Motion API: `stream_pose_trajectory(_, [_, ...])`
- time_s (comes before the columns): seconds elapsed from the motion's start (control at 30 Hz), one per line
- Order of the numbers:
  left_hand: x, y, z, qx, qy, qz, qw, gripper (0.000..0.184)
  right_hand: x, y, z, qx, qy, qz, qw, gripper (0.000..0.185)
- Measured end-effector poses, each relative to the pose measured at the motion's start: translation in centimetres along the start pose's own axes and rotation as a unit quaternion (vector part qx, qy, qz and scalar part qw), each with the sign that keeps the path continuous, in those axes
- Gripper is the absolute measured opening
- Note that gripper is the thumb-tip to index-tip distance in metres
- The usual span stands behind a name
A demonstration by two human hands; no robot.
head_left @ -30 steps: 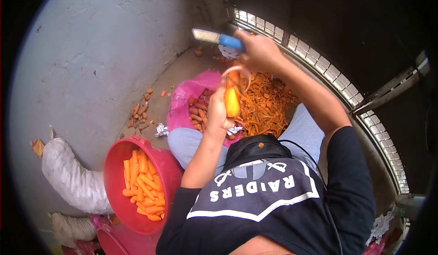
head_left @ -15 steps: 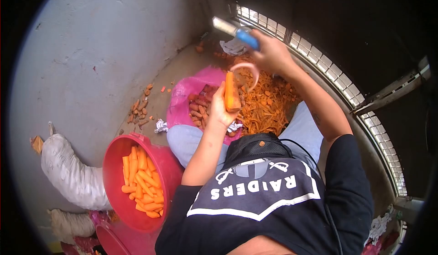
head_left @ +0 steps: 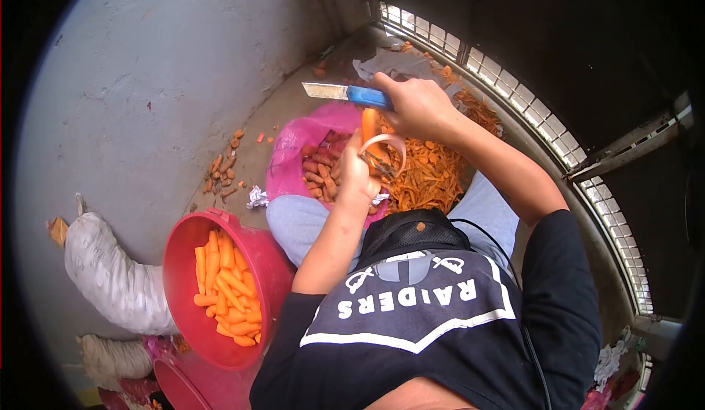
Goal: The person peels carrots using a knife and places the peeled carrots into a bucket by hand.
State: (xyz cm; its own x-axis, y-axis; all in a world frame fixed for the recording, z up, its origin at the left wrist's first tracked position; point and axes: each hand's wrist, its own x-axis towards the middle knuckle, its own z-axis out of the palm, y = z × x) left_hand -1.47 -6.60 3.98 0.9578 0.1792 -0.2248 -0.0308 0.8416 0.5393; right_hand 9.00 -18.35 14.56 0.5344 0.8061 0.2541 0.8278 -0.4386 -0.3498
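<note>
Carrot [head_left: 370,125] is sitting clasped in the left hand [head_left: 357,178] near frame centre; the right hand [head_left: 422,107], upper centre, is gripping a blue-handled knife [head_left: 366,96].

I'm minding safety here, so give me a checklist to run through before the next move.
1. Carrot held: ok, in the left hand.
2. Knife held: ok, handle in the right hand.
3. Blade off left fingers: ok, apart in this view.
4. Carrot peeled all round: cannot tell, hand and pink loop cover part.
5. Bucket not overfull: ok, carrots inside lie below its rim.
6. Floor tidy: not ok, loose pieces lie there.
</note>
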Motion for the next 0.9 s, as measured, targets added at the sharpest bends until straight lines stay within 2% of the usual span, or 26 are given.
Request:
stream_pose_trajectory(0.13, [-0.6, 0.4, 0.7, -0.008, -0.027, 0.001, 1.0, 0.038, 0.3, -0.2, 0.4, 0.031, 0.014, 0.003, 0.999, 0.029])
stream_pose_trajectory(0.23, [-1.7, 0.4, 2.7, 0.055, 0.069, 0.049, 0.995, 0.033, 1.1, 0.0, -0.1, 0.028, 0.021, 0.022, 0.999, 0.028])
stream_pose_trajectory(0.33, [-2.5, 0.7, 1.2, 0.082, 0.026, -0.001, 0.996, 0.029, 2.6, 2.0, -0.6, 0.007, 0.069, 0.037, 0.997, 0.031])
stream_pose_trajectory(0.43, [-2.2, 0.6, 1.5, 0.099, 0.084, -0.008, 0.991, 0.027, 3.3, 2.7, -0.5, -0.025, 0.047, 0.033, 0.998, 0.031])
stream_pose_trajectory(0.47, [-1.8, 0.6, 0.8, 0.106, 0.062, 0.007, 0.992, 0.03, 3.8, 3.4, -0.5, -0.043, 0.059, 0.053, 0.996, 0.031])
stream_pose_trajectory(0.53, [-2.3, 1.0, 1.2, 0.099, 0.04, -0.025, 0.994, 0.033, 5.2, 4.4, -1.0, -0.08, 0.083, 0.091, 0.989, 0.033])
stream_pose_trajectory(0.57, [-2.5, 1.2, 1.3, 0.096, 0.029, -0.04, 0.994, 0.034, 5.7, 5.1, -2.5, -0.111, 0.042, 0.151, 0.981, 0.034])
stream_pose_trajectory(0.63, [-2.4, 1.3, 0.8, 0.076, 0.014, -0.048, 0.996, 0.043, 5.9, 7.6, -2.5, -0.098, 0.152, 0.198, 0.963, 0.031])
stream_pose_trajectory(0.73, [-1.0, 1.7, 0.2, 0.01, -0.003, -0.056, 0.998, 0.05, 4.5, 8.1, -2.0, -0.01, 0.165, 0.207, 0.964, 0.029])
stream_pose_trajectory(0.83, [1.4, 1.6, -1.8, -0.013, -0.04, -0.072, 0.997, 0.039, 2.7, 6.7, 0.3, 0.136, 0.099, 0.163, 0.972, 0.028])
stream_pose_trajectory(0.87, [2.6, 1.5, -3.1, -0.034, -0.059, -0.069, 0.995, 0.036, 2.0, 6.1, 0.7, 0.134, 0.073, 0.14, 0.978, 0.028])
stream_pose_trajectory(0.9, [2.7, 1.4, -2.6, -0.034, -0.025, -0.049, 0.998, 0.037, 1.4, 5.5, 1.0, 0.131, 0.048, 0.119, 0.983, 0.029])
